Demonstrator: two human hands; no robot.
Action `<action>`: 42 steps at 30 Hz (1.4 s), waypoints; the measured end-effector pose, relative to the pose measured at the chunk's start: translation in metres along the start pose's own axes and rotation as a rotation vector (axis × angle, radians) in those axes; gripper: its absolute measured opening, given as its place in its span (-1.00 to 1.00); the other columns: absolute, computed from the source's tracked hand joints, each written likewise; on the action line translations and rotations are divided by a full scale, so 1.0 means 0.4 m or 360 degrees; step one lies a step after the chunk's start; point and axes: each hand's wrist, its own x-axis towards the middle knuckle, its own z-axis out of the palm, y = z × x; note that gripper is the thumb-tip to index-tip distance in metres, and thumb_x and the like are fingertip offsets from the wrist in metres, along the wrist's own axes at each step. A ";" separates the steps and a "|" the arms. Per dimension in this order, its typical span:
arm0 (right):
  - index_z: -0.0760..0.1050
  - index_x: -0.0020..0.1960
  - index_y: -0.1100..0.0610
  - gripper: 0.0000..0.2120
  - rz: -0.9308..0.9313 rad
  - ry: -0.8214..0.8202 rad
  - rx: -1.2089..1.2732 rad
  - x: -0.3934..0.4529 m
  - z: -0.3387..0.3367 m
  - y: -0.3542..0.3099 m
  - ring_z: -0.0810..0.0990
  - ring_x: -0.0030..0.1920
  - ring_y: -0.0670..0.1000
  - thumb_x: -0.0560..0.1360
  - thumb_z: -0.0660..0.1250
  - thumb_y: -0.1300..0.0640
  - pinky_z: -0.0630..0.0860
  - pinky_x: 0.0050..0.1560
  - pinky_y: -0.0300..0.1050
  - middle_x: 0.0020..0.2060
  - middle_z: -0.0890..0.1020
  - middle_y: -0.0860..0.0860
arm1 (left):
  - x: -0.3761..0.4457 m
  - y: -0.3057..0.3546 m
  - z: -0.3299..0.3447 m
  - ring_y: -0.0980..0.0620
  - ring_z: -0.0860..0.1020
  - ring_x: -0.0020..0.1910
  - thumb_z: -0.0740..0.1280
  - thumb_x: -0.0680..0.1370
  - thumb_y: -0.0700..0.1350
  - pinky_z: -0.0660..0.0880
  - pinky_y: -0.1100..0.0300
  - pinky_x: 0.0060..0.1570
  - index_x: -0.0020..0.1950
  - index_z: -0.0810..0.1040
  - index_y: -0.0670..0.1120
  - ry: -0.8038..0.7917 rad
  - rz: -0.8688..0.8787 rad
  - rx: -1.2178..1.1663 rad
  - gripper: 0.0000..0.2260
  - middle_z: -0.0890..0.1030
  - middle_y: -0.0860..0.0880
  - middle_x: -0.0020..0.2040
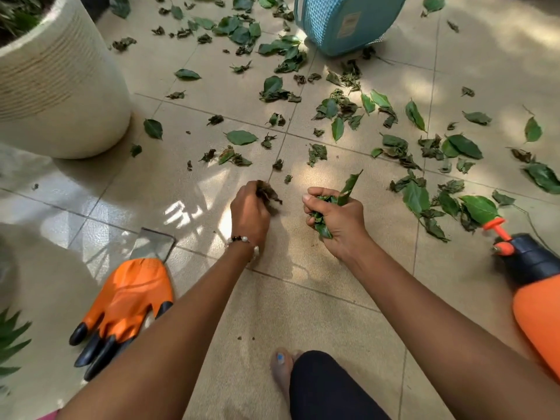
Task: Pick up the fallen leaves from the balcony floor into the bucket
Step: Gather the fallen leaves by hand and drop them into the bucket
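Left hand [250,212] fingers pinching dry leaves [268,194], right hand [336,218] clutching green leaves [325,204]

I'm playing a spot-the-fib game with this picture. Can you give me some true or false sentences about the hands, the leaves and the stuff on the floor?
1. The right hand holds a bunch of green leaves. True.
2. The left hand is wearing the orange glove. False: the hand is bare and the glove lies on the floor.
3. The blue bucket stands beyond the scattered leaves. True.
4. The floor is swept clean. False: many leaves lie on the tiles.
5. The left hand grips dry brown leaves. True.
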 end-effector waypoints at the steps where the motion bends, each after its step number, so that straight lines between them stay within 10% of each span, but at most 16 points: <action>1: 0.62 -0.08 0.28 -0.84 -0.0001 -0.0004 0.0022 0.003 0.001 0.000 0.55 -0.34 0.01 0.37 0.47 0.43 0.45 -0.41 -0.22 -0.29 0.60 0.16 | -0.001 0.008 -0.002 -0.08 0.59 -0.01 0.20 0.53 -0.20 0.54 0.02 0.00 0.10 0.60 -0.11 0.0016 -0.0136 -0.0167 -0.77 0.65 -0.09 0.02; 5: 0.62 -0.13 0.27 -0.90 -0.0020 0.0011 0.0077 0.019 0.024 0.001 0.54 -0.35 -0.01 0.40 0.45 0.42 0.44 -0.45 -0.24 -0.34 0.60 0.12 | -0.001 0.083 0.002 0.06 0.42 -0.47 0.17 0.53 -0.13 0.32 0.29 -0.48 -0.17 0.57 -0.15 -0.0031 -0.0828 -0.1106 -0.78 0.61 -0.15 -0.25; 10: 0.63 -0.14 0.23 -0.88 -0.0334 0.0166 -0.0045 0.004 0.079 -0.018 0.64 -0.25 -0.03 0.40 0.43 0.41 0.55 -0.24 -0.17 -0.26 0.67 0.07 | -0.015 0.182 0.007 0.04 0.36 -0.57 0.20 0.56 0.09 0.26 0.34 -0.54 -0.29 0.46 -0.10 -0.0162 -0.1354 -0.1712 -0.67 0.47 -0.05 -0.41; 15: 0.62 -0.11 0.21 -0.91 -0.0427 0.0199 -0.0016 -0.081 0.146 -0.098 0.68 -0.22 -0.09 0.43 0.43 0.36 0.58 -0.19 -0.24 -0.23 0.68 0.05 | -0.018 0.299 -0.027 -0.10 0.65 -0.07 0.25 0.60 0.06 0.57 0.04 0.05 0.00 0.63 -0.21 -0.0129 -0.1356 -0.1886 -0.65 0.68 -0.19 -0.09; 21: 0.62 -0.10 0.17 -0.96 -0.0279 -0.0073 0.0001 -0.242 0.162 -0.306 0.68 -0.07 0.09 0.46 0.43 0.21 0.60 0.01 0.00 -0.19 0.68 0.10 | -0.076 0.509 -0.134 -0.05 0.65 -0.07 0.24 0.60 -0.04 0.54 0.13 -0.04 -0.10 0.66 -0.13 -0.0197 -0.1357 -0.1766 -0.74 0.69 -0.11 -0.11; 28: 0.67 -0.21 0.05 -0.50 -0.0033 -0.0064 0.0291 -0.514 0.191 -0.693 0.65 -0.07 0.07 0.31 0.37 -0.40 0.57 0.04 0.03 -0.21 0.69 0.03 | -0.159 0.941 -0.321 0.00 0.64 -0.09 0.34 0.52 -0.03 0.54 0.15 -0.14 -0.04 0.64 -0.09 -0.0305 -0.1480 -0.1631 -0.84 0.67 -0.06 -0.08; 37: 0.69 -0.19 0.10 -0.70 -0.0084 0.0245 0.0176 -0.735 0.264 -1.296 0.66 -0.01 0.17 0.53 0.30 -0.06 0.59 0.08 0.14 -0.15 0.71 0.10 | -0.124 1.608 -0.532 0.05 0.53 -0.17 0.28 0.54 -0.06 0.46 0.17 -0.13 0.01 0.55 -0.05 -0.0510 -0.1413 -0.1612 -0.89 0.58 0.00 -0.14; 42: 0.70 -0.08 0.13 -0.71 -0.0290 0.0183 0.0133 -0.772 0.279 -1.562 0.65 0.05 0.20 0.57 0.25 0.02 0.54 0.16 0.22 -0.05 0.70 0.18 | -0.046 1.839 -0.536 -0.12 0.55 0.23 0.35 0.49 -0.08 0.58 0.08 0.00 0.40 0.46 -0.19 -0.0469 -0.1391 -0.1928 -0.51 0.54 -0.18 0.29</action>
